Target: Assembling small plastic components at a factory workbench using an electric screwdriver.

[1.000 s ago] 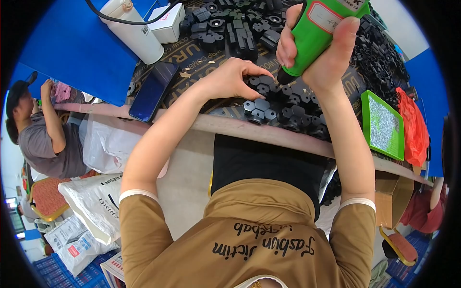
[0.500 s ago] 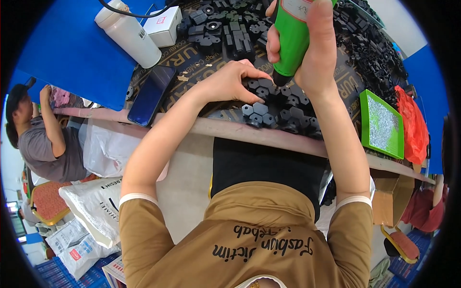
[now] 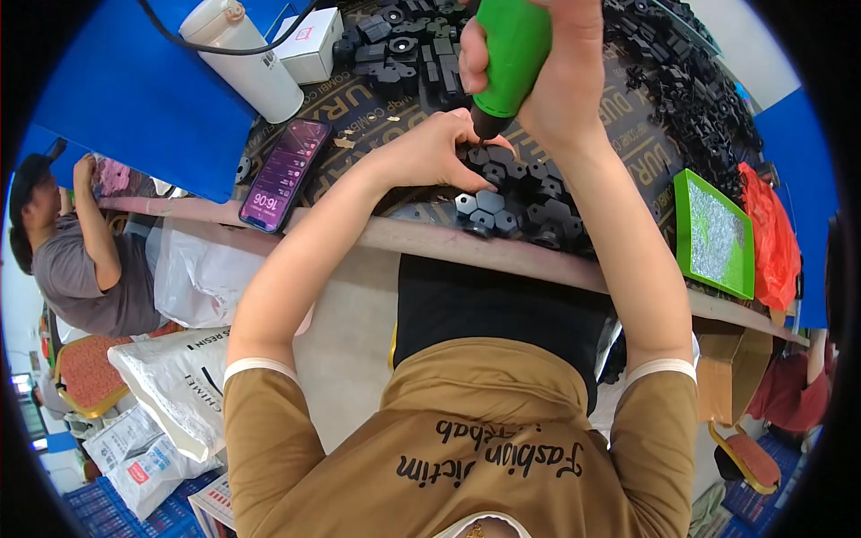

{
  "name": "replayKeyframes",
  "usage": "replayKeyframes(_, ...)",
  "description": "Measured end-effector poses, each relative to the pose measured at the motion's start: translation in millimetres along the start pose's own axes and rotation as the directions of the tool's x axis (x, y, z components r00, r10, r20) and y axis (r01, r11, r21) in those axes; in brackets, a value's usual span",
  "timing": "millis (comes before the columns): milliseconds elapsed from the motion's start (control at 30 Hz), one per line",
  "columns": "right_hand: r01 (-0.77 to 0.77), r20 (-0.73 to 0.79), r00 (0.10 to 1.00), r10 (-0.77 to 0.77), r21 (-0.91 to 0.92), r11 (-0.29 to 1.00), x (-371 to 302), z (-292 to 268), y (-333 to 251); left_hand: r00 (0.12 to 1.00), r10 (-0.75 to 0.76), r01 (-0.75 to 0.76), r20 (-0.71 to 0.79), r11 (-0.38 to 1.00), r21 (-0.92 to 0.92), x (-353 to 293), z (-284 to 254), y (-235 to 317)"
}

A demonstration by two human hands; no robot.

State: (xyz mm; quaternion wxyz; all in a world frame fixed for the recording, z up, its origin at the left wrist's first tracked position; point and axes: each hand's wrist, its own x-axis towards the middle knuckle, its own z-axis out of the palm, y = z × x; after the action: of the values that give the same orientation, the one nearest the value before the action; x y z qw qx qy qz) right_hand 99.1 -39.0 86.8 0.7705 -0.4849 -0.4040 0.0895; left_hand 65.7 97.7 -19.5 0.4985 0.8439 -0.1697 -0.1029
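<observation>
My right hand (image 3: 565,90) is wrapped round a green electric screwdriver (image 3: 513,58), held upright with its dark tip pointing down. The tip is at the far edge of a black hexagonal plastic part (image 3: 491,161), beside my left fingers. My left hand (image 3: 446,148) curls round that part from the left, thumb on the near side and fingers beyond it. Similar black hexagonal parts (image 3: 484,208) stand in a cluster close to the table's front edge, nearer to me and to the right. Whether a screw sits under the tip is too small to tell.
A lit phone (image 3: 285,175) lies to the left, by a white bottle (image 3: 244,63) and a white box (image 3: 310,47). Black parts (image 3: 664,67) pile up at the back. A green tray (image 3: 716,235) of small silvery pieces and a red bag (image 3: 773,238) are at right.
The right hand has moved the screwdriver left, bringing its tip close to the left hand's fingers. The phone's dark screen has lit up. My left hand has hardly moved.
</observation>
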Motion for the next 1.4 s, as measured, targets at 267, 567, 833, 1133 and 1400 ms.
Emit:
replayKeyframes(267,0.289,0.289,0.890,-0.352,0.240,0.927,14,-11,27,0.983,0.168,-0.177,-0.076,0.977,-0.119,-1,3,2)
replayKeyframes(567,0.186,0.347,0.877,-0.332,0.391,0.901,17,-14,38,0.980,0.166,-0.179,-0.112,0.976,-0.125,0,5,-2)
replayKeyframes(833,0.166,0.348,0.876,-0.334,0.433,0.886,13,-15,33,0.978,0.185,-0.185,-0.093,0.983,0.012,4,6,0)
replayKeyframes(1133,0.171,-0.226,0.950,-0.216,-0.201,0.965,-4,-7,-49,0.991,0.129,-0.118,-0.030,0.964,0.237,-2,1,4)
replayKeyframes(1400,0.031,-0.058,0.998,-0.028,0.067,0.997,-51,-87,-68,0.997,0.050,-0.050,0.053,0.999,-0.013,-17,-20,18)
